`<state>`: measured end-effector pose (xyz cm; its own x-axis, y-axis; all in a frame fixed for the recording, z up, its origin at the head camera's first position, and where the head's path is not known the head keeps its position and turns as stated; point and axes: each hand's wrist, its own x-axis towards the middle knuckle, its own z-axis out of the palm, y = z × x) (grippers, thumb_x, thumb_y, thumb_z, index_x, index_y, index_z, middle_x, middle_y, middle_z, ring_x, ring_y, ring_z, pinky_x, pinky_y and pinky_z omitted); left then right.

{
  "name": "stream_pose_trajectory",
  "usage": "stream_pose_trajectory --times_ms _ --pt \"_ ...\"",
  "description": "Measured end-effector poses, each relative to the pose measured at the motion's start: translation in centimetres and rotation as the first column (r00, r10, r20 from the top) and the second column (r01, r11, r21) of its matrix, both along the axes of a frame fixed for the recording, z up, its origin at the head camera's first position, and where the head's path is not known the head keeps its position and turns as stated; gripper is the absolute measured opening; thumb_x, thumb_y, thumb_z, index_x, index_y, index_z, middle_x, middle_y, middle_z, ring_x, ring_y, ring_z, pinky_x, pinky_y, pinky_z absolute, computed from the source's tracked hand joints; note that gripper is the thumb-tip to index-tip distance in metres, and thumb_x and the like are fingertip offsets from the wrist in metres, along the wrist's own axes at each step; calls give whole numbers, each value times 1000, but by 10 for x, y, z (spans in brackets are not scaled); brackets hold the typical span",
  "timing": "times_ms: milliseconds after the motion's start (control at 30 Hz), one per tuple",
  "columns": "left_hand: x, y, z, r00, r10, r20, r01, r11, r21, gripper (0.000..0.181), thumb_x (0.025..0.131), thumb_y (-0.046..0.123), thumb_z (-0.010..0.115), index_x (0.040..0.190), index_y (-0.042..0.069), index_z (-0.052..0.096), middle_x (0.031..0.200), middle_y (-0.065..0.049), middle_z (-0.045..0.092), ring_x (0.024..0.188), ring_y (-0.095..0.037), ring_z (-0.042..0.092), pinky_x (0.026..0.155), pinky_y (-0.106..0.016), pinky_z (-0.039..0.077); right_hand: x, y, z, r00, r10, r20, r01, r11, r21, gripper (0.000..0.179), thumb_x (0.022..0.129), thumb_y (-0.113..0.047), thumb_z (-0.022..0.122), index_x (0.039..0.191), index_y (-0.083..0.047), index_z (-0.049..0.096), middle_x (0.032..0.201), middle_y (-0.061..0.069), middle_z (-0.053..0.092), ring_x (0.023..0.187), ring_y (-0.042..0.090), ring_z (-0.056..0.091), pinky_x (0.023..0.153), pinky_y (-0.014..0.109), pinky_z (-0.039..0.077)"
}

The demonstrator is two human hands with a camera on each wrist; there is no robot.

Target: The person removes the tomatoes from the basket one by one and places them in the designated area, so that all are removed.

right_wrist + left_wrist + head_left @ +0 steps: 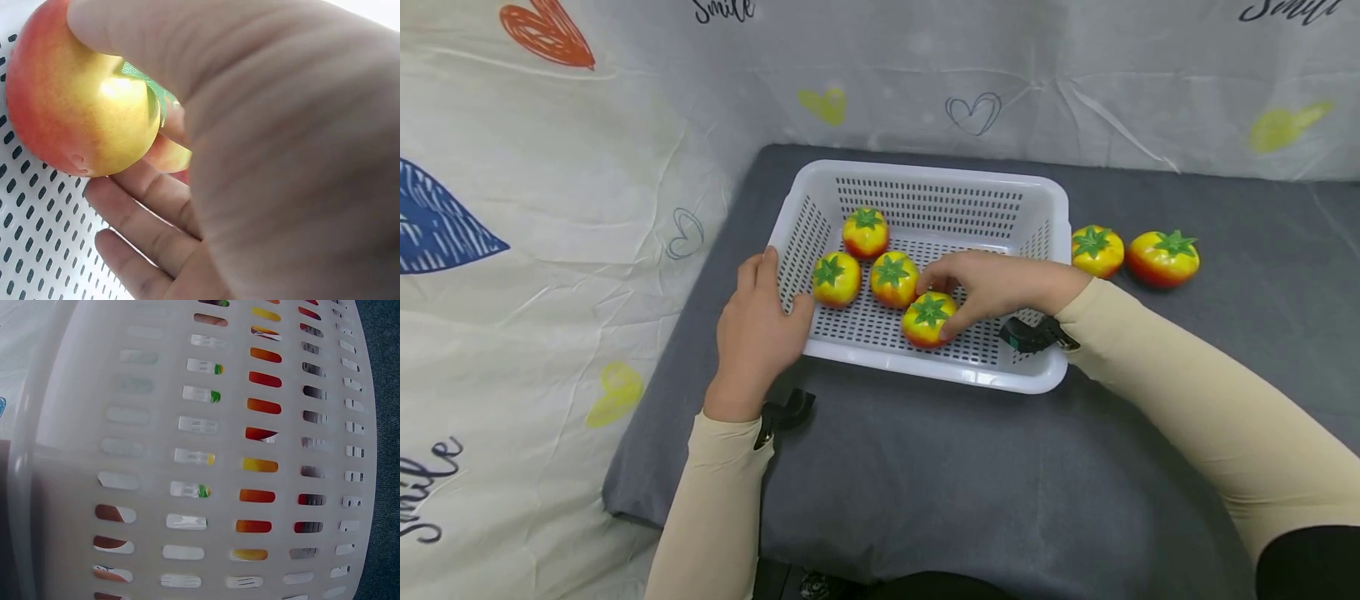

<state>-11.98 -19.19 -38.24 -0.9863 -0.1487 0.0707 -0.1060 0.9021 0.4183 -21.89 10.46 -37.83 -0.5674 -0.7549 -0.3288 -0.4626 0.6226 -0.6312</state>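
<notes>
Right hand (977,283) grasping a glossy red-and-yellow tomato-shaped fruit with a green leafy top (922,325), thumb against its side, inside a white perforated plastic basket (955,377). Left hand (760,333) relaxed, resting on basket's left rim. Three similar fruits (837,287) sit beyond it in the basket; two more (1157,262) on dark grey cloth (925,475), right of basket.

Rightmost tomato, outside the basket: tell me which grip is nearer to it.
Right. The right grip is inside the basket, left of the rightmost tomato; the left grip is farther off, at the basket's left wall.
</notes>
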Motion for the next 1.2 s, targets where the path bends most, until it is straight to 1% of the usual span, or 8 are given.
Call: stream_pose_trajectory --times_ms 167,367,567,700,967,1200 --pt "1 -1 0 1000 3 3 -3 1000 1 74 98 30 48 164 2 30 160 -24 38 91 -42 63 75 -55 54 0 0 0 1000 -7 19 7 1000 1 62 79 -26 91 134 -12 67 124 4 69 114 23 62 106 45 49" --pt "2 -1 0 1000 7 4 -7 1000 3 74 98 30 48 165 3 29 161 -23 38 91 -42 62 75 -54 53 1 0 1 1000 -6 19 6 1000 -8 60 79 -26 91 132 -13 67 122 2 70 112 22 62 105 44 50" --pt "2 0 0 1000 0 -3 0 1000 5 74 98 31 48 164 3 31 160 -23 38 94 -43 63 79 -57 54 1 2 1 999 -9 37 10 1000 -16 58 79 -26 91 130 -14 68 121 2 70 111 22 62 104 43 50" --pt "1 0 0 1000 3 -6 -3 1000 6 74 98 31 48 164 3 31 160 -23 39 94 -43 63 78 -56 55 1 2 2 999 -11 48 12 999 -30 59 78 -25 91 131 -13 68 121 2 70 111 22 62 105 43 50" --pt "0 0 1 1000 1 -2 -1 1000 4 74 98 31 48 165 4 31 161 -23 38 95 -42 63 79 -56 55 2 3 3 999 -9 39 11 999 -42 60 78 -25 90 132 -12 67 124 3 69 112 22 62 105 44 50" --pt "1 0 1 1000 2 2 -2 1000 1 75 98 31 48 165 4 30 160 -23 38 95 -42 63 78 -56 54 3 3 5 999 -40 20 42 997 -64 60 77 -26 91 131 -13 67 123 2 70 112 22 63 105 44 50"
